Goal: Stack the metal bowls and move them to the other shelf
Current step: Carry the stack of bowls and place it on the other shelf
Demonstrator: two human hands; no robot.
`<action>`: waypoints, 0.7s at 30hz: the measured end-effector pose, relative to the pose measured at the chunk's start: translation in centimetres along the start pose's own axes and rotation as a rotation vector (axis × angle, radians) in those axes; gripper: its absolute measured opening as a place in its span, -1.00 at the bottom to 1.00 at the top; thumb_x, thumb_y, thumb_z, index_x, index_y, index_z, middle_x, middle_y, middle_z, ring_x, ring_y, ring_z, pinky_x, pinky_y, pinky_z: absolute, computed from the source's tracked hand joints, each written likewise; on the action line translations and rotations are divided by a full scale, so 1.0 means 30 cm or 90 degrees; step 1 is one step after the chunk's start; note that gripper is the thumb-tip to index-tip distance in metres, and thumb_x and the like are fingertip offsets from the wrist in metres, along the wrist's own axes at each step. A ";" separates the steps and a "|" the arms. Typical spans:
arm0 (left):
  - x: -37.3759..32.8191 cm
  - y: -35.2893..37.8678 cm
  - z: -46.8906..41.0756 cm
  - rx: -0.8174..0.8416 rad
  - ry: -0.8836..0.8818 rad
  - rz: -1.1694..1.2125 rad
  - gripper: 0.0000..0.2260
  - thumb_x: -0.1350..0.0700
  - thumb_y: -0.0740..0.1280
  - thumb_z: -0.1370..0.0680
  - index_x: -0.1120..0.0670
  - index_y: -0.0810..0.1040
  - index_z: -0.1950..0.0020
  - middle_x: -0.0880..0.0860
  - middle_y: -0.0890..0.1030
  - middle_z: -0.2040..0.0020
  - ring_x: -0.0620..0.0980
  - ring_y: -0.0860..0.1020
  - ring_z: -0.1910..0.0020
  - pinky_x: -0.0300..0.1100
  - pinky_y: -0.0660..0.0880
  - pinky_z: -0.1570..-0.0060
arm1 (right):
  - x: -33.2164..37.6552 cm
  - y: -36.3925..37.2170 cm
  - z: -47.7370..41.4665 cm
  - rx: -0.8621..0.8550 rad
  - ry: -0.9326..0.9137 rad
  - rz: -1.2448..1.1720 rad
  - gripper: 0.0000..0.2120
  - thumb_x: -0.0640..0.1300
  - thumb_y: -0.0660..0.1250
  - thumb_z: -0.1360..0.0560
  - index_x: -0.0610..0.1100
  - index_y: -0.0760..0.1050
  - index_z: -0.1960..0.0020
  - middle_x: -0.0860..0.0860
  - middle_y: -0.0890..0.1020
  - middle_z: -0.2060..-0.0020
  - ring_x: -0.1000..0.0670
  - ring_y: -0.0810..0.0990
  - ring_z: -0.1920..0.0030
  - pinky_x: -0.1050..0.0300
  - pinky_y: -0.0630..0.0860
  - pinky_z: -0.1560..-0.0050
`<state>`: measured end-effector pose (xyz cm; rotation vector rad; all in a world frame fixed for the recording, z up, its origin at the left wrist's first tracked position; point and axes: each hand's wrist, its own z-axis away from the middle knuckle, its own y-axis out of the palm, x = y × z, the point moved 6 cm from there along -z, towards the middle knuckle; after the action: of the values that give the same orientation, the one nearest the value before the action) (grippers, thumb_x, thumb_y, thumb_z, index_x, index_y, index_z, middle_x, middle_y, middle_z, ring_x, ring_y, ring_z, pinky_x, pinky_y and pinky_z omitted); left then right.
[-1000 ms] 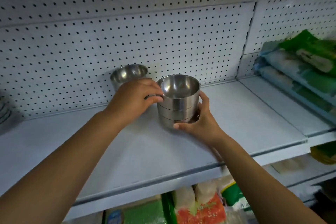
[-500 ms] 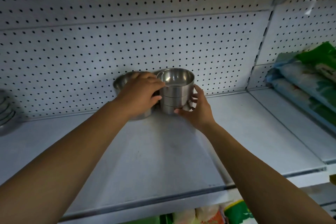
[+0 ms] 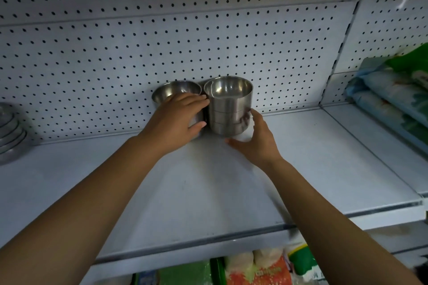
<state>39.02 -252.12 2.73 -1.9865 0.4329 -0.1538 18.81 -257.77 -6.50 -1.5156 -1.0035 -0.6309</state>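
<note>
**A:** How many?

**B:** Three shiny steel bowls nested in one stack (image 3: 228, 109), centre frame at the back of the shelf (image 3: 208, 192). It's upright with mouths up, and a lone bowl (image 3: 176, 90) sits just left.

**A:** Hands?

**B:** The left hand (image 3: 178, 122) has fingers together, flat on the lone bowl. The right hand (image 3: 252, 141) has fingers apart, relaxed at the stack's base.

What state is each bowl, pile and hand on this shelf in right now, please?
stack of bowls, nested, upright on the shelf
left bowl, upright, beside the stack, partly hidden
left hand, open, resting on the left bowl
right hand, open, at the stack's base
plates, piled at the left edge
</note>
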 end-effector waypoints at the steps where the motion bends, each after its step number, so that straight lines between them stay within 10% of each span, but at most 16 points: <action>1: -0.001 -0.006 0.035 -0.005 -0.006 0.013 -0.52 0.03 0.45 -0.57 0.08 0.49 -0.48 0.01 0.48 -0.48 0.05 0.40 -0.47 0.00 0.27 -0.48 | 0.003 0.000 0.031 0.003 -0.002 0.025 -0.03 0.05 0.64 -0.38 0.01 0.16 -0.62 0.00 0.39 -0.51 -0.05 0.39 -0.47 0.23 0.29 -0.25; 12: 0.066 -0.117 0.737 -0.058 -0.335 0.116 -0.42 -0.17 0.39 -0.55 0.00 0.41 -0.53 -0.03 0.45 -0.50 -0.04 0.38 -0.47 -0.14 0.28 -0.44 | 0.260 0.271 0.441 0.138 -0.157 0.094 -0.30 0.07 0.51 -0.52 -0.02 0.33 -0.58 0.06 0.39 -0.54 0.04 0.32 -0.54 0.27 0.20 -0.49; 21: 0.013 -0.489 1.643 -0.194 -0.651 0.032 -0.53 -0.05 0.50 -0.51 0.01 0.55 -0.40 -0.10 0.53 -0.31 -0.21 0.43 -0.27 -0.54 0.23 -0.29 | 0.691 0.772 0.954 0.467 -0.287 -0.036 -0.35 0.01 0.52 -0.51 0.03 0.38 -0.55 0.11 0.43 -0.49 0.15 0.38 -0.45 0.20 0.32 -0.47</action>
<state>57.39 -204.88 -6.03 -2.0488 -0.1763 0.9721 44.81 -224.49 -6.70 -0.9795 -1.4241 0.0753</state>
